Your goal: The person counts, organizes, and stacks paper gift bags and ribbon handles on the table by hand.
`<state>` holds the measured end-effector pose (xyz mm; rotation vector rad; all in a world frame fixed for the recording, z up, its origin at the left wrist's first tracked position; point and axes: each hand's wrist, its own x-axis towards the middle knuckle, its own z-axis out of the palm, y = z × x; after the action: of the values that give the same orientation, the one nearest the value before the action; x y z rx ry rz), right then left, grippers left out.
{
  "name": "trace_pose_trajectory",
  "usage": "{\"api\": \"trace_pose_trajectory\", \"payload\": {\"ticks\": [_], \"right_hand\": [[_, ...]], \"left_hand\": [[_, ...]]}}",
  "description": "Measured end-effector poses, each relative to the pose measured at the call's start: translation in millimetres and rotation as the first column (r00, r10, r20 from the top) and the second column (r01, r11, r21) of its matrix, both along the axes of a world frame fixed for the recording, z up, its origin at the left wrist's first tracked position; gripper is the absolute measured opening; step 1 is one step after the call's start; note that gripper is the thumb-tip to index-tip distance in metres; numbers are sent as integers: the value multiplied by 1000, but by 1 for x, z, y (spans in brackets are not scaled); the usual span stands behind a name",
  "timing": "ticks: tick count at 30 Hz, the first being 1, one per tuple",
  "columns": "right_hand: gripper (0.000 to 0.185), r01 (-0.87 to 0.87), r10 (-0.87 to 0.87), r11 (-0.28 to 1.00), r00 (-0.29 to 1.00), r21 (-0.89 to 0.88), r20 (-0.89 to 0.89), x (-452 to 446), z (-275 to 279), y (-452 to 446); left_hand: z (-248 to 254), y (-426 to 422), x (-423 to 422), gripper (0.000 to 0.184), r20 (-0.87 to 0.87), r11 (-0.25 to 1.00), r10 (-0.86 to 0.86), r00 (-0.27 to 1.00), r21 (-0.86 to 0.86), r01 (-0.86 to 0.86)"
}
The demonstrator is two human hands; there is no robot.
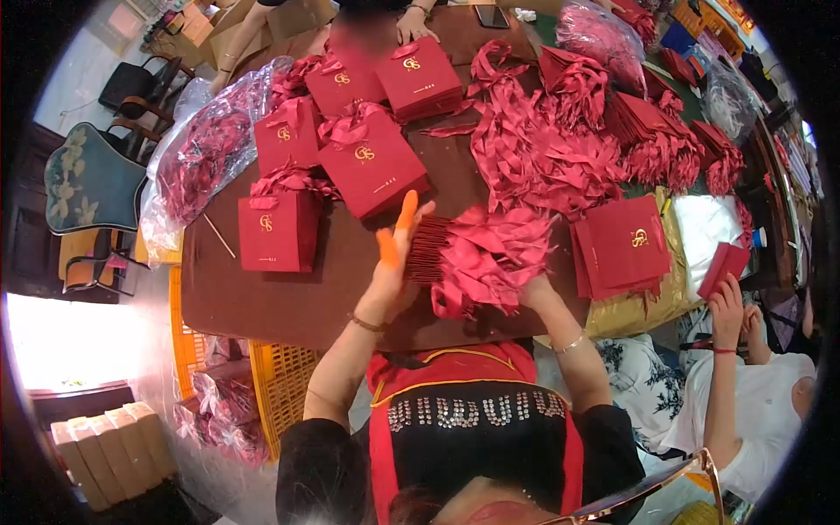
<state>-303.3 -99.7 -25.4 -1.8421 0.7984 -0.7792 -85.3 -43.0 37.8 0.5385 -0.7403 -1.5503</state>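
A thick stack of folded red paper gift bags [426, 251] lies sideways in front of me, its edges packed together and its pink-red ribbon handles [494, 261] fanned to the right. My left hand [395, 248], with orange covers on two digits, is against the left end of the stack; its fingers are stretched out and apart. My right hand [532, 290] is at the ribbon side, mostly hidden by the ribbons, so its fingers do not show. Just beyond, a red gift bag stack [372, 164] with a gold logo lies on the brown table [350, 302].
More red bags [278, 232] stand at left, beside a plastic sack of ribbons [210, 144]. A ribboned heap [547, 157] covers the far right, with loose bags [621, 245] nearer. A co-worker's hand [724, 302] holds a red piece at right; another person's hand [416, 26] rests opposite.
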Motion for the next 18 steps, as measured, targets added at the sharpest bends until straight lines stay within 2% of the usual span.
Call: {"api": "trace_pose_trajectory", "payload": {"ticks": [1, 2, 3, 4, 6, 7, 8, 9, 10, 11, 12, 13, 14, 15, 16, 17, 18], "right_hand": [[57, -5, -6, 984, 998, 176, 64, 2, -7, -2], [57, 3, -13, 986, 998, 167, 61, -1, -15, -2], [60, -60, 37, 962, 995, 265, 92, -5, -25, -2], [63, -123, 81, 925, 988, 359, 130, -1, -11, -1], [56, -98, 48, 933, 987, 346, 150, 3, 7, 2], [52, -84, 102, 986, 987, 144, -124, 4, 10, -1], [49, -125, 91, 990, 914, -60, -396, 2, 11, -3], [46, -82, 108, 987, 976, 140, -187, 2, -2, -7], [46, -72, 95, 989, 978, 127, -185, 0, -18, -10], [48, -103, 112, 993, 976, 57, -186, -3, -35, -11], [50, -134, 130, 991, 974, -12, -188, -4, -41, -14], [51, -84, 88, 978, 996, 190, -13, 0, -34, -18], [51, -72, 74, 981, 997, 179, -6, -2, -31, -19], [52, -19, 32, 997, 984, 73, -177, -4, -29, -19], [53, 10, -23, 999, 939, -38, -343, -6, -27, -20], [53, 11, -26, 999, 940, -46, -341, -5, -19, -20], [53, -35, 29, 999, 972, -23, -235, -3, -7, -20]], "left_hand": [[-2, -5, -3, 71, 129, 994, 91, 988, 49, -98], [-4, -10, -7, 63, 260, 977, 173, 950, 78, -199], [-8, -10, -17, 52, 432, 926, 355, 829, -42, -375], [-10, -9, -19, 52, 429, 930, 351, 833, -52, -365], [-15, -8, -18, 46, 255, 939, 288, 923, 116, -325], [-16, -10, -14, 50, 281, 963, 251, 926, 21, -268], [-22, -11, -10, 50, 280, 967, 241, 929, 16, -255], [-29, -13, -6, 58, 290, 977, 213, 933, -35, -212], [-31, -14, -1, 66, 300, 982, 188, 935, -88, -169], [-29, -11, 7, 90, 53, 996, -15, 998, -88, 19], [-25, -9, 9, 90, 58, 995, -24, 998, -99, 30], [-19, -6, 10, 100, 135, 986, -59, 989, -144, 79], [-15, -4, 13, 114, 215, 974, -92, 972, -185, 132], [-28, -8, 21, 132, 480, 972, -97, 872, -142, 186], [-44, -10, 21, 132, 483, 970, -98, 870, -150, 192], [-61, -11, 17, 131, 532, 986, -61, 845, -99, 133], [-78, -14, 15, 130, 582, 996, -28, 813, -51, 71]]}}
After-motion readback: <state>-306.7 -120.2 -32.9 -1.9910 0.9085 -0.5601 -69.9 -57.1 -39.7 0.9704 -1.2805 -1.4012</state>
